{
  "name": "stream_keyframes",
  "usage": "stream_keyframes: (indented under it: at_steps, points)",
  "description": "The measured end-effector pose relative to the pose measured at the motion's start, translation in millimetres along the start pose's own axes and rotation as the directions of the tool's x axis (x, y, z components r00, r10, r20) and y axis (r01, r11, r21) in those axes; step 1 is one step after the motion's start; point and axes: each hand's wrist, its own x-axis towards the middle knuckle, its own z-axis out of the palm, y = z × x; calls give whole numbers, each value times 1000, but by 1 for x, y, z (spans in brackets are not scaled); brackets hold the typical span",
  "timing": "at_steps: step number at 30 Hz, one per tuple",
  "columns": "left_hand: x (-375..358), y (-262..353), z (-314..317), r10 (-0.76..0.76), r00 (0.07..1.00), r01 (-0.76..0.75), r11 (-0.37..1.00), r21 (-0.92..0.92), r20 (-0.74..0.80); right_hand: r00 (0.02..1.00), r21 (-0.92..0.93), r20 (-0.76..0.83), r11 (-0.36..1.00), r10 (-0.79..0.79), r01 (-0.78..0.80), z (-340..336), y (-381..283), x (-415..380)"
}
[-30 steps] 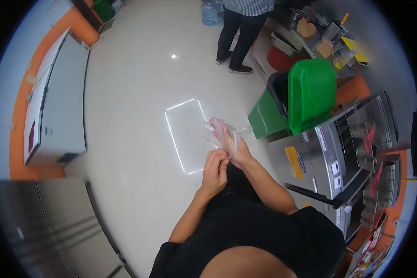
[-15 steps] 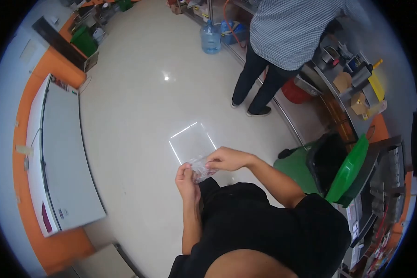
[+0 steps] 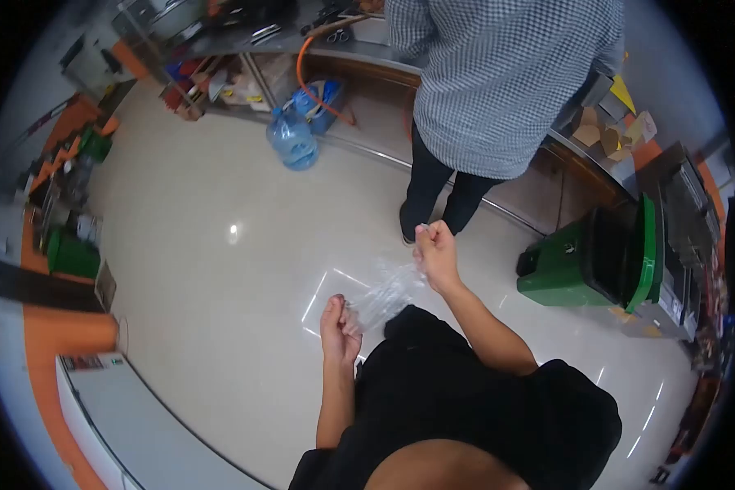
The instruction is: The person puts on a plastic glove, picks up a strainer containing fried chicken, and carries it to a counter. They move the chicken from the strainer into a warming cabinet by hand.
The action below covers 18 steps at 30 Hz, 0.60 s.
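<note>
A clear, crinkled plastic sheet or bag (image 3: 384, 299) is stretched between my two hands, above the floor and in front of my body. My left hand (image 3: 340, 331) is closed on its lower left end, thumb up. My right hand (image 3: 436, 255) pinches the upper right end, higher and farther forward. Its exact shape is hard to make out because it is transparent and partly blurred.
Ahead, a person in a checked shirt (image 3: 498, 90) stands at a metal counter. A blue water bottle (image 3: 292, 140) is on the floor. A green bin (image 3: 580, 260) stands at right, near open cardboard boxes (image 3: 615, 140). A white freezer (image 3: 139, 425) is at lower left.
My hands have moved apart, the right one up and away, and the bunched plastic is now spread between them. The view has turned and come nearer to the person and counter.
</note>
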Motion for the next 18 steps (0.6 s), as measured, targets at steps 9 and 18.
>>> stream_keyframes:
  at_steps: [9, 18]
  points:
    - [240, 94, 27, 31, 762, -598, 415, 686, 646, 937, 246, -34, 911, 349, -330, 122, 36, 177]
    - [404, 208, 56, -249, 841, -324, 478, 816, 480, 882, 477, -86, 797, 462, -371, 200, 85, 345]
